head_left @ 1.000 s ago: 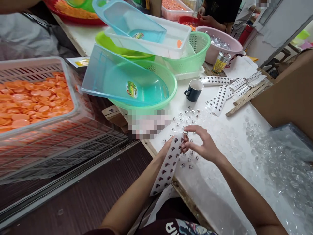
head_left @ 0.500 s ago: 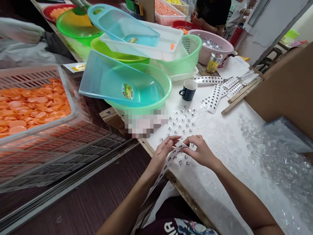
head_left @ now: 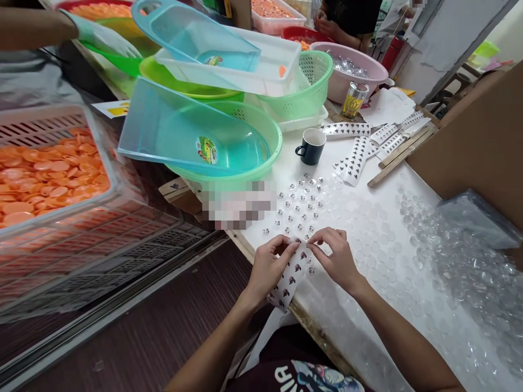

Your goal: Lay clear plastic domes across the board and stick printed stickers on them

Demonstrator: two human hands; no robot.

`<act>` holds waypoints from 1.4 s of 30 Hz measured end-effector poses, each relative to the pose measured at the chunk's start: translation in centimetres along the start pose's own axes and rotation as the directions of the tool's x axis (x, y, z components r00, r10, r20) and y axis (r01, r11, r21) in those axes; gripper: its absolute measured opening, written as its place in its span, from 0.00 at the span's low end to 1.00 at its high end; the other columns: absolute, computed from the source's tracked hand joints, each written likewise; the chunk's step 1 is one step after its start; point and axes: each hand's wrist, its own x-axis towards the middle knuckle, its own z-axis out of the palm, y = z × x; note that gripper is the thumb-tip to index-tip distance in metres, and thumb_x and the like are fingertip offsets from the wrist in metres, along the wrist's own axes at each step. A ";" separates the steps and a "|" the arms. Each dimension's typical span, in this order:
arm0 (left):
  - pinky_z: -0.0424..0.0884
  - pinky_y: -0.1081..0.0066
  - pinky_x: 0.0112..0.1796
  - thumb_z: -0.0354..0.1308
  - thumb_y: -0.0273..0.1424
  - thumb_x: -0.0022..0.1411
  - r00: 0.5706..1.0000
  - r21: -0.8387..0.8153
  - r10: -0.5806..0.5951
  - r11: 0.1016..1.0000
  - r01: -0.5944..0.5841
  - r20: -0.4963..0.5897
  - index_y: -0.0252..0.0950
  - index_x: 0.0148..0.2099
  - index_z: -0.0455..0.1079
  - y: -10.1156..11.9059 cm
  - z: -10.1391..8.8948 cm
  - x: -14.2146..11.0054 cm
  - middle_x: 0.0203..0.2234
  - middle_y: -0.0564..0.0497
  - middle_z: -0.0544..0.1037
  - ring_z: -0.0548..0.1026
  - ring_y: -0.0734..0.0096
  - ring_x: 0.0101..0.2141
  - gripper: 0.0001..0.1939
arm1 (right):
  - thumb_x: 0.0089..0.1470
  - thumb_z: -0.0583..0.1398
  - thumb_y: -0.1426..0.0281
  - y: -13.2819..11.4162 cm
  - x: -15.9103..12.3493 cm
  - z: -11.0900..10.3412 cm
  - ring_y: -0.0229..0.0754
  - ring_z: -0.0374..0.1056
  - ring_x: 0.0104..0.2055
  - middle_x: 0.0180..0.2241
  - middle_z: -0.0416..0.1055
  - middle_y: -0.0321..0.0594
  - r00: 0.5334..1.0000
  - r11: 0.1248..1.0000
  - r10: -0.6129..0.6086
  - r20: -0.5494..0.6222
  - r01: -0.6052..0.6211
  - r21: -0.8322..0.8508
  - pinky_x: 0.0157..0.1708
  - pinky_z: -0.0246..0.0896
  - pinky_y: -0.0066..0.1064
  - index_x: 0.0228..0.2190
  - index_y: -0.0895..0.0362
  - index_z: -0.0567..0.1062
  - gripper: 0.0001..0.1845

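A white strip of stickers [head_left: 293, 275] with small dark prints hangs over the table's near edge. My left hand [head_left: 267, 269] pinches its upper end between thumb and fingers. Thumb and index finger of my right hand [head_left: 337, 258] are closed at the strip's top right corner; whether a single sticker is between them is too small to tell. Just beyond both hands lie several clear discs bearing small printed pictures [head_left: 300, 208]. Plain clear discs [head_left: 373, 218] spread to the right, beside a heap of clear pieces [head_left: 461, 283].
A dark mug [head_left: 312, 149] stands behind the discs, near more sticker strips [head_left: 354, 160] and wooden slats [head_left: 398, 158]. Green basins [head_left: 275, 144] with blue scoops [head_left: 163, 130] fill the left back. A crate [head_left: 96, 141] of orange discs is at left. A co-worker's gloved hand [head_left: 108, 39] reaches over a basin.
My right hand has come in from open fingers to a pinch at the strip's end. The strip has turned in my left hand. A co-worker's gloved hand has come in at upper left.
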 end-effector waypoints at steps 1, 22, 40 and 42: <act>0.63 0.75 0.29 0.62 0.37 0.62 1.000 -0.006 -0.001 1.000 0.001 -0.009 0.35 0.29 0.71 -0.1 0.0 0.0 0.23 0.54 0.71 0.66 0.74 0.26 0.13 | 0.61 0.61 0.66 -0.1 -0.1 -0.1 0.46 0.71 0.40 0.35 0.76 0.37 1.000 1.000 -0.011 -0.027 0.011 -0.002 0.48 0.56 0.45 0.33 0.50 0.75 0.04; 0.62 0.73 0.31 0.61 0.42 0.63 1.000 -0.025 0.024 0.999 -0.025 -0.017 0.36 0.29 0.69 -1.0 0.0 -0.1 0.23 0.54 0.69 0.65 0.72 0.27 0.17 | 0.55 0.63 0.65 -1.5 3.6 -0.2 0.46 0.73 0.37 0.30 0.74 0.30 0.988 0.897 0.149 -0.030 -0.122 0.425 0.49 0.65 0.46 0.47 0.46 0.63 0.20; 0.62 0.73 0.32 0.60 0.39 0.63 0.992 -0.018 0.046 0.999 -0.048 -0.115 0.37 0.28 0.66 -1.2 0.1 -0.3 0.23 0.55 0.67 0.64 0.72 0.27 0.15 | 0.43 0.61 0.69 12.1 18.4 -4.2 0.42 0.71 0.34 0.26 0.70 0.28 0.909 0.917 0.388 -0.152 -0.363 0.165 0.41 0.62 0.37 0.45 0.52 0.59 0.26; 0.62 0.73 0.32 0.60 0.39 0.63 0.992 -0.012 0.049 0.999 -0.050 -0.113 0.37 0.28 0.66 -1.3 0.1 -0.3 0.23 0.55 0.67 0.64 0.72 0.27 0.15 | 0.44 0.60 0.69 12.3 18.7 -3.9 0.42 0.71 0.34 0.25 0.69 0.27 0.909 0.920 0.391 -0.147 -0.381 0.092 0.39 0.62 0.36 0.45 0.52 0.59 0.25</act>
